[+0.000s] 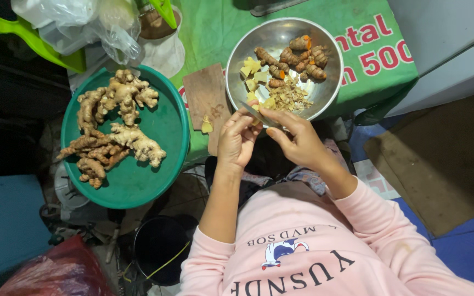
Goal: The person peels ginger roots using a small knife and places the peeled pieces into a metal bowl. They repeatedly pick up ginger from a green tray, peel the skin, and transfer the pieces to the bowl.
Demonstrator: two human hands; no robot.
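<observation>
My left hand [238, 140] curls around a small piece of root, mostly hidden in the fingers, just below the rim of a steel bowl [325, 93]. My right hand [296, 138] grips a small knife [257, 114] whose blade points left against that piece. The bowl holds turmeric roots [297, 57], yellow ginger chunks [252, 71] and peelings [292, 97]. A small wooden cutting board [207, 96] lies left of the bowl with a yellow slice [207, 126] on it.
A round green tray [163, 137] at the left carries unpeeled ginger and turmeric roots [113, 123]. Plastic bags [91, 24] lie behind it. A green cloth [209, 33] covers the table. A black bucket [160, 246] stands below, and a red bag [61, 271] sits at the lower left.
</observation>
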